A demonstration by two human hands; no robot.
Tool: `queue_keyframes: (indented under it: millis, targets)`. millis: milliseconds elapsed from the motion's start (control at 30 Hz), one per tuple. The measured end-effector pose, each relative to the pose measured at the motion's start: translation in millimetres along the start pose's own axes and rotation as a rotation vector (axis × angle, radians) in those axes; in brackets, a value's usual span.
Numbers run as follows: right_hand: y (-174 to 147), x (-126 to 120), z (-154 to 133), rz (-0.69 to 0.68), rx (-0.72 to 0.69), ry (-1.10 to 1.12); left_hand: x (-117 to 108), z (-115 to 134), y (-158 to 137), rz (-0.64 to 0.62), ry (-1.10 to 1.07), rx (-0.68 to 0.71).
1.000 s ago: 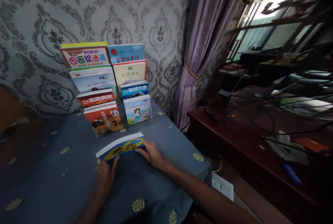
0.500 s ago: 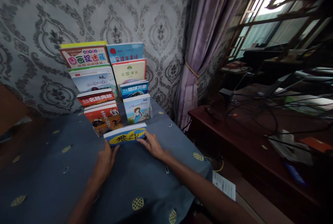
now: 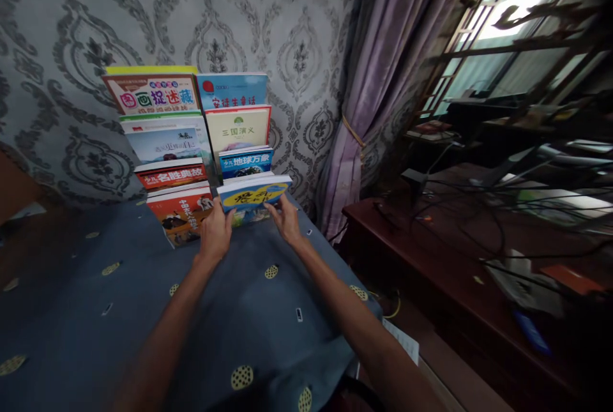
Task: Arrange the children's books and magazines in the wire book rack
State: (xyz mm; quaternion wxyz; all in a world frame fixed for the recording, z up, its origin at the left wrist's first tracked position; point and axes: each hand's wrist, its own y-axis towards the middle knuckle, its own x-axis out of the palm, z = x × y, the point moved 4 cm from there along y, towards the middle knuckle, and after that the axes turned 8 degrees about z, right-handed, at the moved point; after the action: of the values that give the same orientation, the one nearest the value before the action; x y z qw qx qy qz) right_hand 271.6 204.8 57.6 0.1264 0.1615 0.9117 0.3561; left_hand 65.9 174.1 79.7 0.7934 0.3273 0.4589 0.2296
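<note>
A blue book with a yellow patch on its cover [image 3: 253, 197] is held between my two hands. My left hand [image 3: 216, 230] grips its left end, thumb on the front. At the right end, my right hand [image 3: 287, 219] pinches the lower corner. The book stands in front of the right column of books and covers most of the light-blue one with the girl. To its left is an orange-red book [image 3: 184, 211]. Behind it rise a blue book [image 3: 246, 160] and a cream book with a red edge [image 3: 238, 131].
Books stand in two stepped columns on a blue patterned cloth [image 3: 239, 310], against a grey wallpapered wall [image 3: 301, 48]. A purple curtain [image 3: 378, 67] hangs at the right. Beyond it, a dark red desk [image 3: 407, 252] carries tangled cables and papers.
Both hands have carried the blue and yellow book up and to the right, from the cloth in front to before the right column, where it now covers the girl's book.
</note>
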Motion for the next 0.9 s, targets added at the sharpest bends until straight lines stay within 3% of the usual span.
queue_keyframes:
  millis: [367,567,900]
  targets:
    - [19,2,20,-0.027,-0.046,-0.016,26,-7,9,0.166,-0.235,0.023]
    - [20,1,30,-0.089,-0.076,-0.017,38,-14,2,0.165,-0.228,0.031]
    - [19,1,41,-0.038,-0.087,-0.051,39,-14,11,0.143,-0.206,0.112]
